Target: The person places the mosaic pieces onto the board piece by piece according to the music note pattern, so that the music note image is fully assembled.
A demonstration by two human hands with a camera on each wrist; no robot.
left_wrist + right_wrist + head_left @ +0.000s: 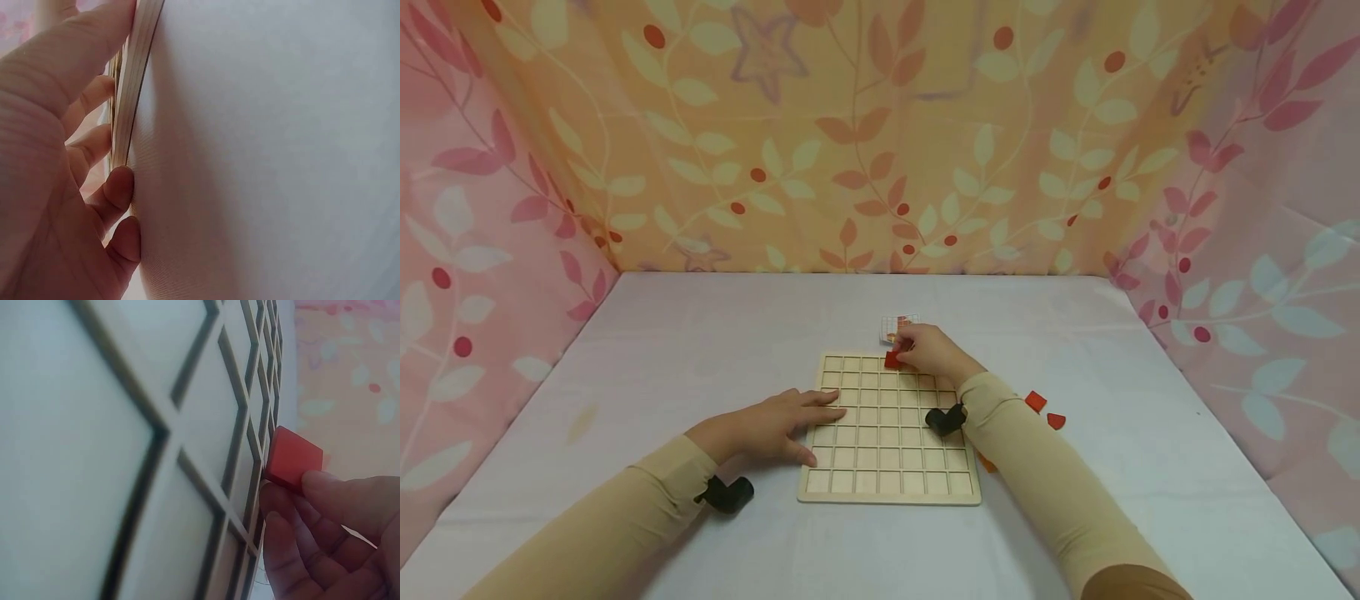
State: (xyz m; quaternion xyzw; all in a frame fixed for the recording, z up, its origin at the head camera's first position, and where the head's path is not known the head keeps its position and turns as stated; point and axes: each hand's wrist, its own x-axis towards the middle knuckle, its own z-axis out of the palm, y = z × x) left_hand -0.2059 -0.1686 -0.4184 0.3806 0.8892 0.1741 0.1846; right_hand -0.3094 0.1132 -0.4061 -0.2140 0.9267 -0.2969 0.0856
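A wooden grid board [866, 458] with square cells lies in the middle of the table. At its far edge my right hand [931, 350] pinches a red square tile [891, 360] between thumb and fingers. The right wrist view shows that red tile [294, 457] tilted, one corner at the grid's ridges. My left hand [782, 423] rests on the board's left side with fingers spread. In the left wrist view its thumb and fingers lie along the board's edge [137, 75].
Just past the board lies a small printed card [890, 325], partly behind the right hand. Right of the right forearm are a red square tile [1036, 402] and a red rounded piece [1056, 422]. An orange piece [987, 464] shows partly under that forearm.
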